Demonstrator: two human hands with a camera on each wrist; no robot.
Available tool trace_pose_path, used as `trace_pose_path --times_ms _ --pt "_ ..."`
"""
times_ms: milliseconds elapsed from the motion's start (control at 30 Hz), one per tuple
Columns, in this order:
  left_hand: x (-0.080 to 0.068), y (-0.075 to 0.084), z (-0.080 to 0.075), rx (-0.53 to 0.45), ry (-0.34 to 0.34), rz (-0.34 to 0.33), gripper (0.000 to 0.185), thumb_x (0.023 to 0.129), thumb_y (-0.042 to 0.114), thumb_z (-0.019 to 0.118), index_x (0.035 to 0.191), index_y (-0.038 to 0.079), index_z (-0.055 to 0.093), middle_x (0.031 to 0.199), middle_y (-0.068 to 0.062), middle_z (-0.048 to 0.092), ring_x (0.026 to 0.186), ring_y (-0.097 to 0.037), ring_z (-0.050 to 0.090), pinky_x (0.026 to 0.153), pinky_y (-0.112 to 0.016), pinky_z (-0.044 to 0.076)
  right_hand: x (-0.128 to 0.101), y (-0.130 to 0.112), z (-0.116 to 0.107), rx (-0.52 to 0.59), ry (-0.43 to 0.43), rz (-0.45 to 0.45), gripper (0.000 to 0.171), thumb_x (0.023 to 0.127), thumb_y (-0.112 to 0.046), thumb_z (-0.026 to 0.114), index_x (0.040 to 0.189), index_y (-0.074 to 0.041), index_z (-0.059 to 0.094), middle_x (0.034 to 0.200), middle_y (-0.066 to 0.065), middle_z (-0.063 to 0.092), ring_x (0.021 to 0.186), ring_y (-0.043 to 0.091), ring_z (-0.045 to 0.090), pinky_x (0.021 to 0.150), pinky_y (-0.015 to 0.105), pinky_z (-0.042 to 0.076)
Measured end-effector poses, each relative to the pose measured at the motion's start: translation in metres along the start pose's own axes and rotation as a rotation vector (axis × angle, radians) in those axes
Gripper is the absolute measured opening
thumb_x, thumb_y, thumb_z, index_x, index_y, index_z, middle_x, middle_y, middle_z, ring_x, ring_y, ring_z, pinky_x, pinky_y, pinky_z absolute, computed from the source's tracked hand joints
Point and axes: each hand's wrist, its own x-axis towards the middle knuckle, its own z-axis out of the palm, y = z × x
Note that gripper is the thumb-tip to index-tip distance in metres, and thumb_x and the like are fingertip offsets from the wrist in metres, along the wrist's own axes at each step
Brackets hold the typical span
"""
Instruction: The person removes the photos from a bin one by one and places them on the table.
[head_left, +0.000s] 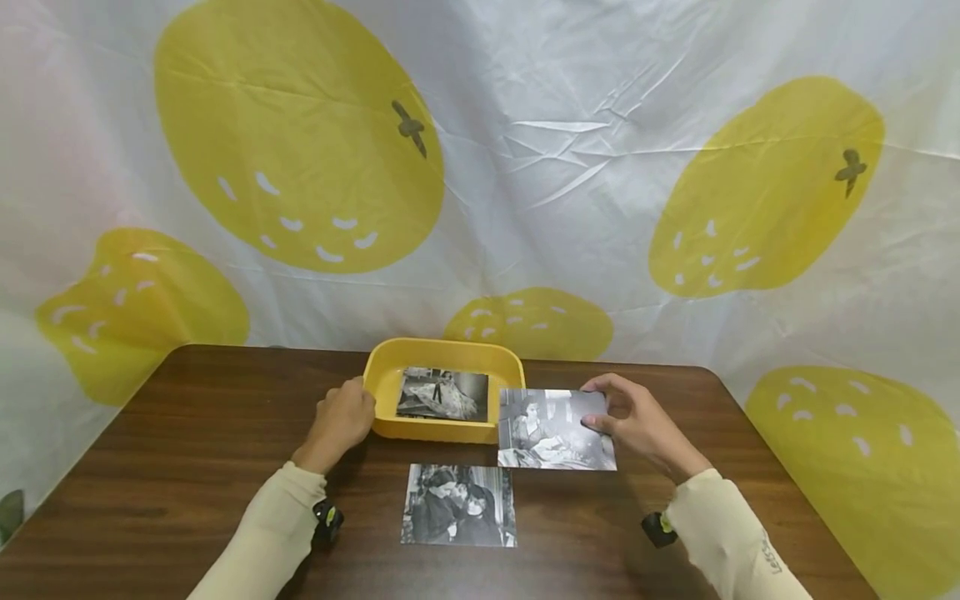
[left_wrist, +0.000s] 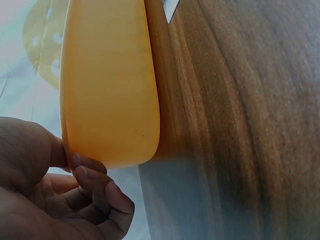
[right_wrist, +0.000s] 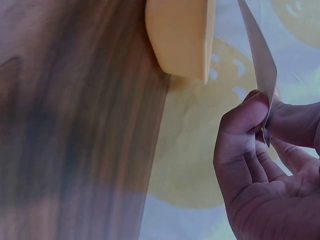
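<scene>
My left hand (head_left: 343,423) grips the left end of a yellow plastic tray (head_left: 442,431), thumb and fingers pinching its rim in the left wrist view. Inside the tray lies a black-and-white photo (head_left: 444,395). My right hand (head_left: 637,421) pinches another black-and-white photo (head_left: 551,433), showing a seated figure, by its right side between thumb and fingers. This held photo overlaps the tray's right front corner in the head view. From the right wrist camera it appears nearly edge-on, slightly bent. A third photo (head_left: 459,508), of several people close together, lies on the table in front of the tray.
The brown wood-grain table (head_left: 247,417) has rounded far corners. Right behind it hangs a white cloth (head_left: 525,167) printed with large yellow lemons. The tray stands near the table's back edge.
</scene>
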Motion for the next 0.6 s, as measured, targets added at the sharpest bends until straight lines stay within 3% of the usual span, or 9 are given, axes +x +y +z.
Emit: trace_pose_path --times_ms 300,467,600 --pt "-0.001 0.001 -0.002 0.008 0.004 0.005 0.02 0.099 0.009 0.042 0.099 -0.004 0.058 0.075 -0.011 0.051 0.068 -0.028 0.052 0.065 -0.045 0.046 -0.028 0.019 -0.005 0.067 -0.049 0.038 0.038 0.087 -0.003 0.077 0.122 -0.002 0.062 0.1 0.015 0.062 0.093 0.024 0.061 0.07 0.034 0.054" --pt "-0.001 0.001 -0.003 0.002 -0.009 -0.002 0.021 0.1 0.009 0.041 0.102 -0.004 0.058 0.076 -0.012 0.052 0.071 -0.029 0.053 0.067 -0.045 0.046 -0.036 0.031 -0.002 0.071 -0.105 0.094 0.041 0.087 -0.004 0.077 0.124 -0.001 0.06 0.089 0.013 0.061 0.079 0.021 0.061 0.062 0.036 0.055" --pt "-0.002 0.001 -0.003 0.003 -0.014 -0.007 0.022 0.1 0.01 0.041 0.102 -0.004 0.058 0.077 -0.013 0.052 0.072 -0.03 0.053 0.067 -0.046 0.046 -0.041 0.039 0.0 0.043 -0.143 0.1 0.04 0.088 -0.004 0.076 0.123 -0.001 0.059 0.1 0.017 0.064 0.072 0.019 0.061 0.054 0.035 0.052"
